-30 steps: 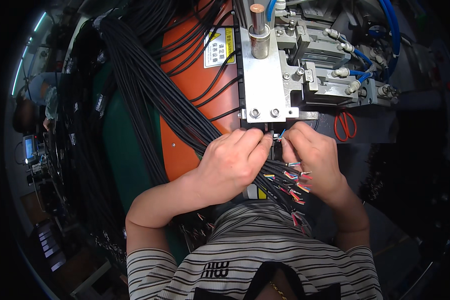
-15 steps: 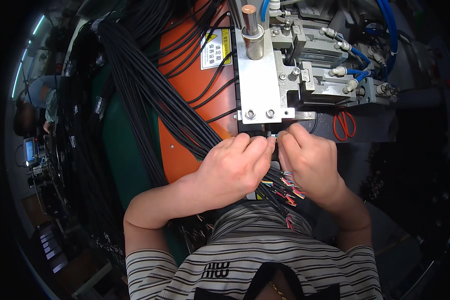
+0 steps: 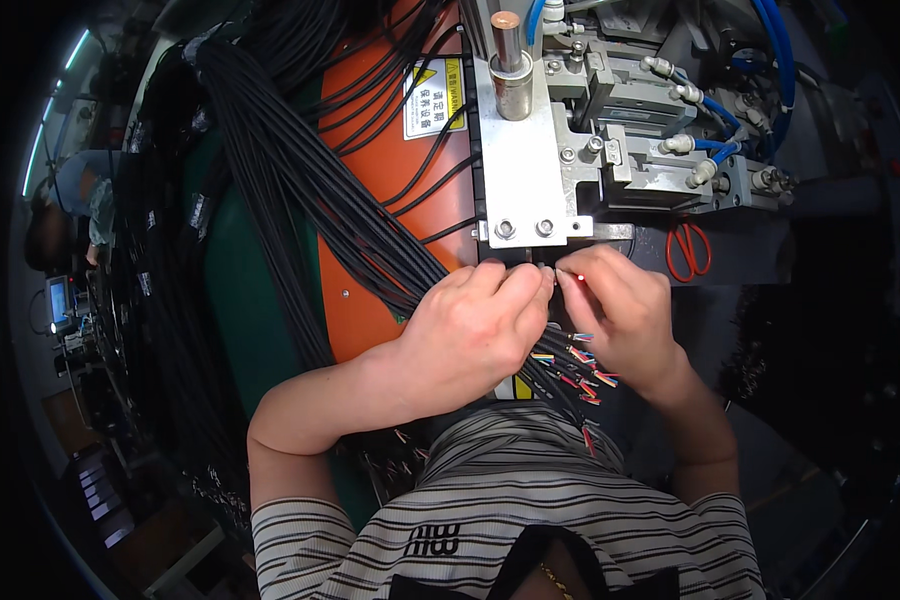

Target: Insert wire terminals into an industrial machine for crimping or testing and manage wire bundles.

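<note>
My left hand point(image 3: 475, 325) is closed over a bundle of black cables point(image 3: 370, 235), its thumb and index finger pinched together just below the metal plate point(image 3: 525, 165). Beneath that hand the cable ends fan out, with stripped coloured wires point(image 3: 582, 375) showing red, yellow, blue and white. My right hand point(image 3: 618, 315) faces it, fingers curled and fingertips pinched close to the left ones. What lies between the right fingertips is too small and hidden to name. A small red-and-white bright spot point(image 3: 580, 278) shows by the right index finger.
Metal clamps and cylinders point(image 3: 650, 120) with blue air hoses point(image 3: 788, 60) stand beyond my hands. Red-handled scissors or a red loop point(image 3: 688, 252) lies right of them. An orange machine cover point(image 3: 370, 310) is at left. A person point(image 3: 85, 200) is at far left.
The coloured wires glimpsed between my fingertips are no longer visible. My right fingers have shifted slightly, and the loose cable ends have moved a little to the right.
</note>
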`<state>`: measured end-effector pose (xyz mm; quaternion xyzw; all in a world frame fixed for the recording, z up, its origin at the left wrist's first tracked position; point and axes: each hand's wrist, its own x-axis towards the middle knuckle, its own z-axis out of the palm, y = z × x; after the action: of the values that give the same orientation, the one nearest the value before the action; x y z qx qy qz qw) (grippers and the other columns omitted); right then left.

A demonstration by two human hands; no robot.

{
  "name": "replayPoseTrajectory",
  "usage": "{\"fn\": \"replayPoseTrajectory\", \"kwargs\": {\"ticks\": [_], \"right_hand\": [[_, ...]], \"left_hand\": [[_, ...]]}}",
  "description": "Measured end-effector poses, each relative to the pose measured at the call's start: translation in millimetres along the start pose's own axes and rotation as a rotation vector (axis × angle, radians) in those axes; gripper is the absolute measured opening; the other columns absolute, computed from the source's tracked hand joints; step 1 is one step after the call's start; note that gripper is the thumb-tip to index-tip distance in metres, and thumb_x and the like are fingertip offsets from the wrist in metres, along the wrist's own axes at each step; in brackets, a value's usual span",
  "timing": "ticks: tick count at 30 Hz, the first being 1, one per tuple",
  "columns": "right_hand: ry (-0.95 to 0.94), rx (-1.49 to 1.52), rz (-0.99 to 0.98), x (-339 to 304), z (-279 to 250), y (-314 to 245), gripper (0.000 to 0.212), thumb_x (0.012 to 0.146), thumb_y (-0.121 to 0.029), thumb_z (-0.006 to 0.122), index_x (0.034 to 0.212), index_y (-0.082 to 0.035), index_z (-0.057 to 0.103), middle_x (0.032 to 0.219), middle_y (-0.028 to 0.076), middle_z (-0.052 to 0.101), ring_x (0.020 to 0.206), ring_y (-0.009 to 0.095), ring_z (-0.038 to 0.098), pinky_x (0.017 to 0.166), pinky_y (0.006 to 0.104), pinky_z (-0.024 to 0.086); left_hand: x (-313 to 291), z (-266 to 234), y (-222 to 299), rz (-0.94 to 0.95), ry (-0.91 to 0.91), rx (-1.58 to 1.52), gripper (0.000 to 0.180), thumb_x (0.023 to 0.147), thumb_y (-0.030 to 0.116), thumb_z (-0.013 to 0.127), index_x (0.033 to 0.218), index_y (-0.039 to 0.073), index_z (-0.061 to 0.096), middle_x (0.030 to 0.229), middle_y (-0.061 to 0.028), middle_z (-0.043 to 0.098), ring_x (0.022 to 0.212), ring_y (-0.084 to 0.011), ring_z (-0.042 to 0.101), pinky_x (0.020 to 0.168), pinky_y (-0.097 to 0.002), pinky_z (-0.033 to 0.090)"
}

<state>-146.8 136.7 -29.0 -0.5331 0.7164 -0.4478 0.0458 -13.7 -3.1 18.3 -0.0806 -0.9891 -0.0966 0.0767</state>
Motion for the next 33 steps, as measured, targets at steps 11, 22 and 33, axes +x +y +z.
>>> {"fn": "replayPoseTrajectory", "kwargs": {"ticks": [11,22,33], "right_hand": [[-0.124,0.243,0.32,-4,-5,8,0.009,0.082,0.002,0.067,0.09,0.003,0.066,0.07,0.001,0.06,0.053,0.002,0.05,0.046,0.0189,0.036],[-0.135,0.532,0.17,-10,-13,-7,0.037,0.08,0.012,0.065,0.116,0.005,0.061,0.095,0.01,0.066,0.065,0.008,0.063,0.055,0.0188,0.047],[-0.119,1.216,0.591,-14,-2,-3,0.023,0.093,0.004,0.055,0.115,0.005,0.06,0.091,0.008,0.066,0.06,0.009,0.061,0.047,0.0173,0.04]], "left_hand": [[-36,2,-20,-0.214,0.144,-0.235,0.038,0.066,-0.004,0.063,0.105,-0.003,0.064,0.091,-0.0113,0.058,0.084,-0.0286,0.059,0.072,-0.036,0.05],[-22,4,-14,-0.051,0.227,-0.287,0.029,0.077,0.007,0.073,0.104,0.0,0.064,0.09,-0.0104,0.066,0.075,-0.0234,0.065,0.06,-0.0329,0.046],[-14,16,-12,-0.055,0.395,-0.277,0.026,0.074,0.007,0.076,0.096,0.001,0.063,0.07,-0.0059,0.062,0.055,-0.0198,0.058,0.049,-0.03,0.039]]}}
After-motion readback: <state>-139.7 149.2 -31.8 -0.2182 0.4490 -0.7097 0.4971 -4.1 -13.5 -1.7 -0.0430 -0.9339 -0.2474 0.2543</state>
